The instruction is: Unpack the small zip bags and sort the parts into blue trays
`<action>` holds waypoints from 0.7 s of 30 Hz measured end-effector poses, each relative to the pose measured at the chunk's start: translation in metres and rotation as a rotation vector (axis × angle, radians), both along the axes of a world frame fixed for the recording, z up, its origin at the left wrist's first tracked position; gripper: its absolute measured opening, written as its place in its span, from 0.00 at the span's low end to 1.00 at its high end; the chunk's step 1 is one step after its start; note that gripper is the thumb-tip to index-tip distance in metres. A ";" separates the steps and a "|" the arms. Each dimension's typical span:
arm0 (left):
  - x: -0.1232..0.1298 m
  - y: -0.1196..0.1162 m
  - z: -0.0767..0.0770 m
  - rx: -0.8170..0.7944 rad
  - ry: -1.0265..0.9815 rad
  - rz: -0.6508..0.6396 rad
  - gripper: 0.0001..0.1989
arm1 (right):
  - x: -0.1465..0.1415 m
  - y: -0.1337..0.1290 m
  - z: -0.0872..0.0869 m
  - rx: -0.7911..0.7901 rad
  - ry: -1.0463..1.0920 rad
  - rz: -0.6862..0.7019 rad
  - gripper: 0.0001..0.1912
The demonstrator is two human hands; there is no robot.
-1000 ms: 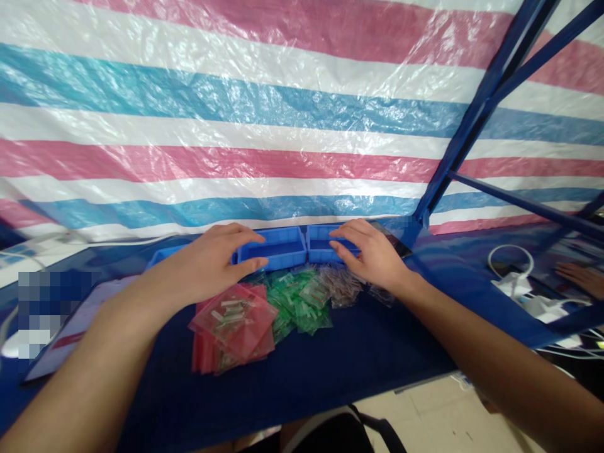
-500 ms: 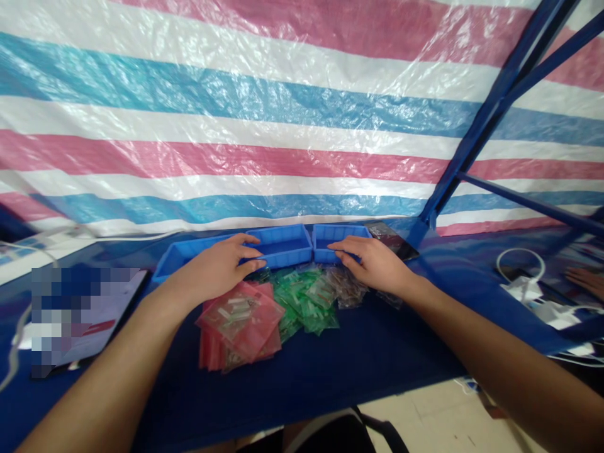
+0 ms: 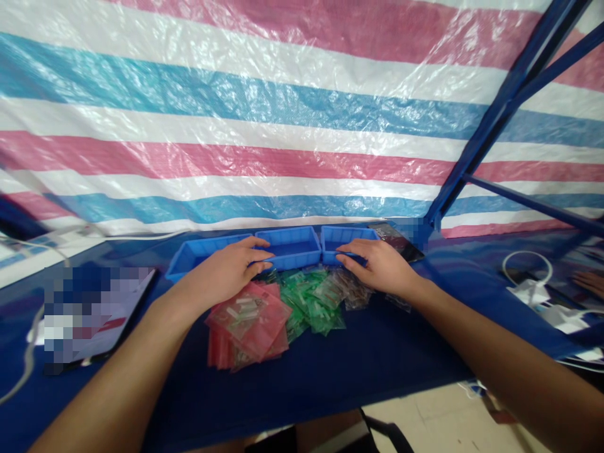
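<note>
Three shallow blue plastic bins stand in a row at the back of the table. My left hand [image 3: 231, 272] is at the front left corner of the middle bin [image 3: 296, 257], its fingers over the rim and its thumb in front, closed on it. Likewise my right hand [image 3: 381, 267] grips the front wall of the right bin [image 3: 329, 253], fingers inside and thumb outside. Part of the left bin [image 3: 189, 257] is hidden behind my left hand. Below my hands lie red zip bags [image 3: 255, 321] with small parts, green bags [image 3: 314, 308] and brownish clear bags [image 3: 353, 292].
A tablet [image 3: 117, 314], partly blurred out, lies at the left with a white cable. A dark flat package [image 3: 399, 242] sits behind my right hand. White chargers and cables [image 3: 542, 296] are at the right, near another person's hand [image 3: 589, 280]. Striped sheeting [image 3: 236, 157] hangs behind.
The whole view has shifted slightly, so everything appears a little further right. Both hands keep about the same place on the bins; the bags have not visibly moved.
</note>
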State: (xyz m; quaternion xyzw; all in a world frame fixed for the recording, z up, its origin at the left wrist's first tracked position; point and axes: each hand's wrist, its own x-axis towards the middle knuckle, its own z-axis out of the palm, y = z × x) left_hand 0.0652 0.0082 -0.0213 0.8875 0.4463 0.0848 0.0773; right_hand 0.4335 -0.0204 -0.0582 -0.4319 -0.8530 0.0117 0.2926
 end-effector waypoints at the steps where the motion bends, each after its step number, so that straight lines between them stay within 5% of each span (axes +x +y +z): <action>1: 0.000 0.000 -0.001 0.002 0.001 0.000 0.27 | 0.000 0.000 0.000 0.002 -0.003 -0.003 0.16; 17: -0.007 -0.004 0.018 0.179 -0.089 0.057 0.25 | -0.005 -0.004 0.000 0.011 -0.033 -0.015 0.20; 21: -0.011 0.002 0.018 0.191 -0.104 -0.022 0.24 | -0.013 -0.005 0.001 0.039 -0.013 0.018 0.21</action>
